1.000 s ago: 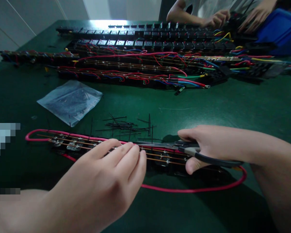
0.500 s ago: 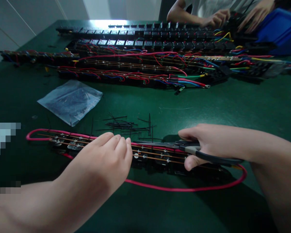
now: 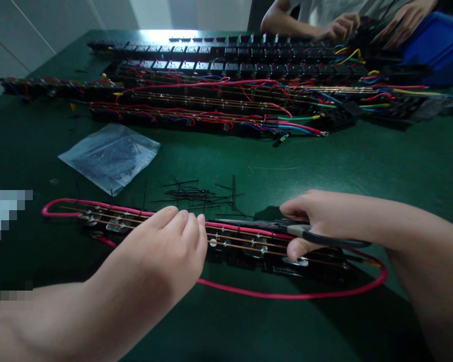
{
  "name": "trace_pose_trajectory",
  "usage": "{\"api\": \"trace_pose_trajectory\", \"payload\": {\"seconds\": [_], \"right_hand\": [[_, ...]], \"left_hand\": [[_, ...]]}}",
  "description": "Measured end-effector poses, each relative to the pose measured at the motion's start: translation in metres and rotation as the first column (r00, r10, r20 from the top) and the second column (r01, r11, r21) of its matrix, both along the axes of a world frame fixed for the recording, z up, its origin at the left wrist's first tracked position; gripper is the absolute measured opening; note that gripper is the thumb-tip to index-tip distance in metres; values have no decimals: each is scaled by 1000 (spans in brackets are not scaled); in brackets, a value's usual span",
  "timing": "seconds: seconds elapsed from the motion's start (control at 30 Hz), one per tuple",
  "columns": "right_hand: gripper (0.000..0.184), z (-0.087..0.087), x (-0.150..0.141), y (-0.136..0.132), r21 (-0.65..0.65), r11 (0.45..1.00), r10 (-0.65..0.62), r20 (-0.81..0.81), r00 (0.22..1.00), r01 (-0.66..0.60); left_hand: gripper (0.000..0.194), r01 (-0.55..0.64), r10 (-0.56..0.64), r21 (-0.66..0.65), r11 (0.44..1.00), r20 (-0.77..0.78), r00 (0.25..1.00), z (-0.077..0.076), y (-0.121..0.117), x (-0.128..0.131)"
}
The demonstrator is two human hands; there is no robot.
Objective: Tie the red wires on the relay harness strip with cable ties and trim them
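Note:
In the head view, a long black power strip (image 3: 245,250) lies with its thin copper rails facing up. A thick red wire (image 3: 287,296) runs along its far edge and loops round in front. My left hand (image 3: 169,246) is closed over the strip's middle, its fingertips at the far edge and mostly hidden. My right hand (image 3: 320,213) grips a pair of scissors (image 3: 305,234) with dark handles. The blades point left, along the red wire and close to the left fingers. Several thin black cable ties stand up from the strip's far side.
Loose cable ties (image 3: 191,193) lie behind the strip. A clear plastic bag (image 3: 111,156) sits farther left. Several wired power strips (image 3: 196,105) fill the back of the green table (image 3: 196,151). Another person's hands (image 3: 340,27) work beside a blue bin (image 3: 436,50).
The scissors have shifted slightly right, and their rear handle has risen a little. The red loop's right end sits slightly farther right. My left hand has hardly moved.

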State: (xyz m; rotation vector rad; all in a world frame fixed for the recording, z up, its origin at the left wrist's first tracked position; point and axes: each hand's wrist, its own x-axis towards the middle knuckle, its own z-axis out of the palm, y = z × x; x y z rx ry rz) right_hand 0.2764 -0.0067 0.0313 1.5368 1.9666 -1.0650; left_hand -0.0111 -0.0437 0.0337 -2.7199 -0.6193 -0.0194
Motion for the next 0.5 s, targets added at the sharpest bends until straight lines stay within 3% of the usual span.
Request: {"api": "trace_pose_trajectory", "payload": {"seconds": [0.33, 0.5], "right_hand": [[66, -4, 5, 3, -47, 999, 5, -38, 999, -6], [61, -6, 7, 2, -42, 999, 6, -40, 999, -8]], "left_hand": [[37, 26, -26, 13, 1000, -39, 999, 3, 5, 0], [26, 42, -41, -21, 999, 36, 999, -1, 7, 3]]}}
